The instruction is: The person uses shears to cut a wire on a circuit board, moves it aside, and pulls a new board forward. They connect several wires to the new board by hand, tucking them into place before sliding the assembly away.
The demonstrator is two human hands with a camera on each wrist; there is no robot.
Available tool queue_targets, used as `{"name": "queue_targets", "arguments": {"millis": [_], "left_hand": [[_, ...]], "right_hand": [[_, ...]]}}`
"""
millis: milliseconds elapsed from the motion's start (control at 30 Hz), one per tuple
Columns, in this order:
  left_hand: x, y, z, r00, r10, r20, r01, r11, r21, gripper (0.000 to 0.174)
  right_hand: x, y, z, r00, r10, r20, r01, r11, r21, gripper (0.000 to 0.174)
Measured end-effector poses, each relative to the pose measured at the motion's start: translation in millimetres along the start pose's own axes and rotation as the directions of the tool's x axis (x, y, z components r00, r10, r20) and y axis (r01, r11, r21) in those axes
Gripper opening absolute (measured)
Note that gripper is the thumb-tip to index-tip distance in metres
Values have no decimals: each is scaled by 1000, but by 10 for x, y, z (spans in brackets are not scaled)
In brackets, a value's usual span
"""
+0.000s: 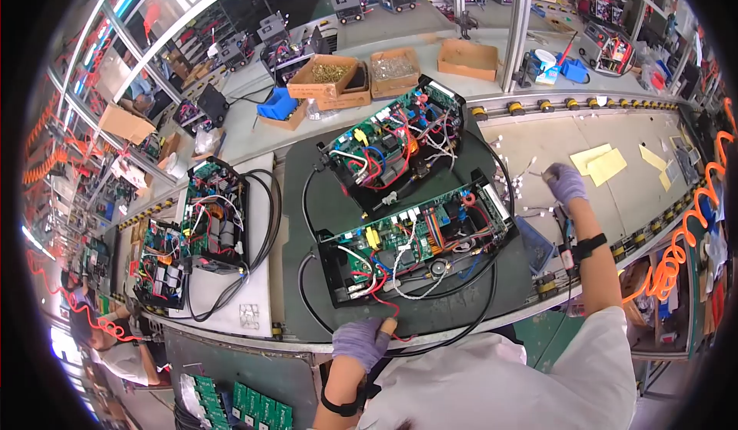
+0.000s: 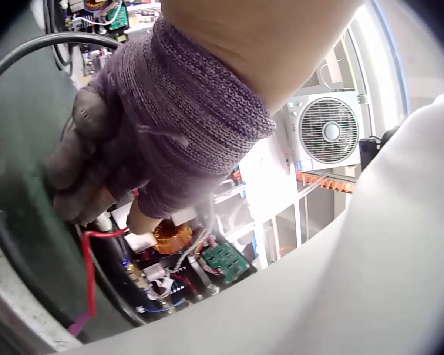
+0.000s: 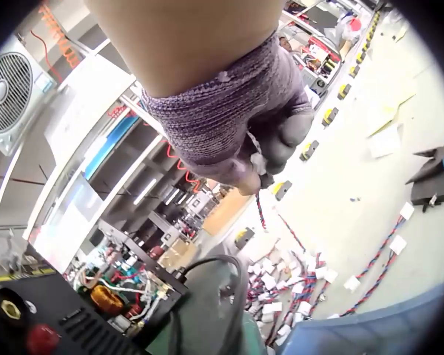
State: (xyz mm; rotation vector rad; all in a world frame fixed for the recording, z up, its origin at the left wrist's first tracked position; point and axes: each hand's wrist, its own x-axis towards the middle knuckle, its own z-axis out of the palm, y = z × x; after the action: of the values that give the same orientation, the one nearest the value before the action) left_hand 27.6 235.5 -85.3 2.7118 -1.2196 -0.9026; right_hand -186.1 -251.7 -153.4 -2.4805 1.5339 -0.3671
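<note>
Purple-gloved, my left hand (image 1: 361, 343) (image 2: 155, 140) pinches a red wire (image 2: 90, 274) at the front edge of the nearer open chassis (image 1: 419, 249). That chassis holds a green circuit board and many coloured wires. Out to the right, my right hand (image 1: 566, 184) (image 3: 237, 122), gloved alike, has its fingers curled round a thin twisted wire (image 3: 261, 211) with a small white piece between the fingers. Below it lies a pile of small white-plugged wires (image 3: 281, 288). A second open chassis (image 1: 396, 141) stands behind the nearer one.
Two more open units (image 1: 215, 207) stand at the left with black cables. Boxes of small parts (image 1: 323, 76) sit at the back. A blue tray (image 1: 536, 244) lies right of the nearer chassis, yellow papers (image 1: 607, 166) farther right. An orange coiled hose (image 1: 673, 257) hangs at the right.
</note>
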Motion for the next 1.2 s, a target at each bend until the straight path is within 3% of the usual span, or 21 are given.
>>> {"name": "queue_targets", "arguments": {"millis": [67,133,167,200,267,367,433,500,533,600,633,733,767,867,967,1000,1033,1067,1133,1167,1200], "left_hand": [[-78,-33,-34,961,233,-153,-265,931,-252,32],[-113,-25,-56,853,376,-361,-521,635,-571,26],[-110,67,-142,794,433,-426,-607,522,-599,23],[-104,95,-185,832,434,-346,-543,503,-673,23],[-75,192,-170,816,412,-405,-567,440,-696,20],[-120,370,-270,825,347,-447,-564,438,-700,16],[-136,476,-370,756,349,-554,-650,499,-573,17],[-106,498,-372,654,388,-649,-733,536,-418,27],[-98,538,-378,630,391,-671,-754,512,-410,31],[-79,662,-368,578,393,-715,-795,469,-385,38],[-58,661,-302,635,409,-656,-764,462,-451,52],[-88,722,-85,813,268,-517,-581,406,-705,58],[-77,701,-14,791,224,-569,-611,304,-731,53],[-135,650,-49,918,86,-387,-395,110,-912,43],[-99,514,42,810,-39,-586,-552,290,-782,32],[-76,486,66,754,-70,-653,-593,355,-723,32],[-76,509,60,728,-120,-674,-619,307,-723,27],[-78,521,35,738,-128,-662,-612,286,-737,27],[-69,528,-35,757,-138,-638,-599,242,-763,27],[-68,511,-102,788,-124,-602,-560,259,-787,28],[-67,514,-178,769,-117,-628,-554,367,-747,28]], "right_hand": [[-171,-43,-186,984,38,-173,-7,985,175,25],[-256,-17,-208,934,-29,-357,142,945,294,19],[-309,-17,-223,915,-138,-379,246,936,253,17],[-349,-36,-229,901,-174,-398,278,935,220,17],[-468,-125,-256,865,-241,-440,337,929,155,18],[-1009,-861,-878,782,-250,-571,433,877,210,17],[-1383,-1164,-1204,651,-437,-621,611,787,87,19],[-1771,-1435,-1335,620,-625,-475,762,623,176,25],[-1901,-1587,-1400,488,-769,-413,855,516,51,29],[-2042,-1833,-1319,401,-896,-192,911,368,186,27],[-2104,-1909,-1198,369,-913,-173,918,329,220,26],[-2243,-2039,-862,387,-900,-199,903,327,278,30],[-2279,-2078,-866,414,-902,-125,869,350,350,37],[-2310,-2112,-650,504,-853,-139,761,362,538,45],[-2331,-2291,-657,549,-740,-388,817,375,438,47],[-2342,-2304,-639,558,-767,-316,796,388,465,45],[-2360,-2305,-607,564,-790,-241,774,404,489,42],[-2374,-2305,-593,567,-808,-163,749,423,509,39],[-2358,-2346,-608,495,-816,-297,849,384,362,34],[-2341,-2370,-619,450,-819,-357,888,365,281,31],[-2316,-2393,-651,496,-821,-282,860,420,289,29]]}}
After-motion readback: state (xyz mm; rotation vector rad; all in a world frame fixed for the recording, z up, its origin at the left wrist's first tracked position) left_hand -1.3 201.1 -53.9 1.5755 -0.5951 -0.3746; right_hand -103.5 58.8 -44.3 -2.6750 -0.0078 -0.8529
